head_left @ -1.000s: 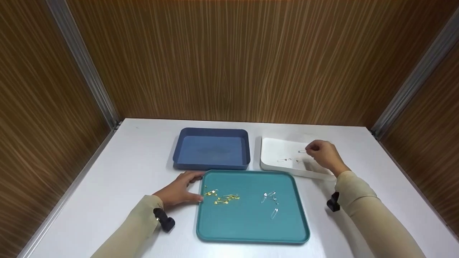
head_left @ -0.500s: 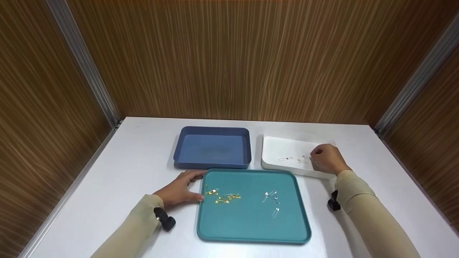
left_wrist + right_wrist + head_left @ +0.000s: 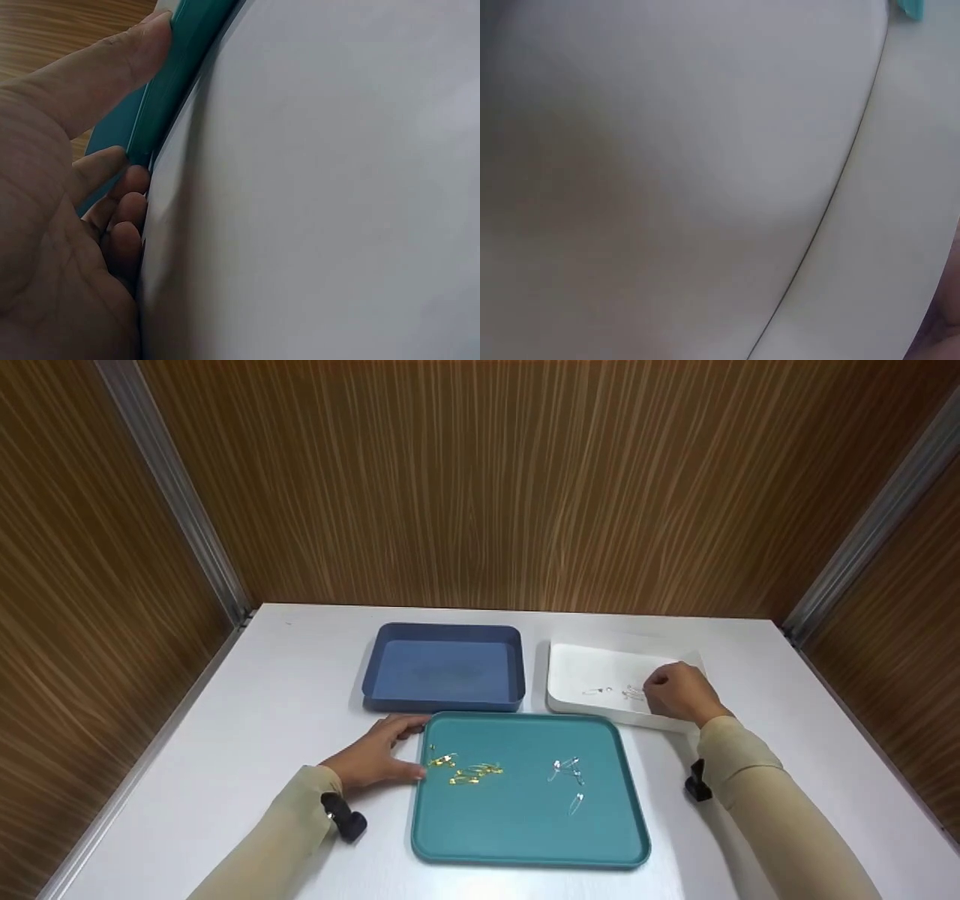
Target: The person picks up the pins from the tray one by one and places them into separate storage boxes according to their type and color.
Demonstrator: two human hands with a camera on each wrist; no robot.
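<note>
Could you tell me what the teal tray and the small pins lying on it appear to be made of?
The teal tray looks like moulded plastic with a smooth matte finish: even colour, rounded corners, a soft raised rim. The gold safety pins and silver safety pins look like thin metal wire, glinting, though they are too small to be sure.

My teal tray (image 3: 525, 840) held gold pins (image 3: 466, 771) and silver pins (image 3: 568, 772); beyond sat a blue tray (image 3: 442, 666) and a white tray (image 3: 592, 675).

White table (image 3: 285, 682): three trays (image 3: 630, 851)
</note>
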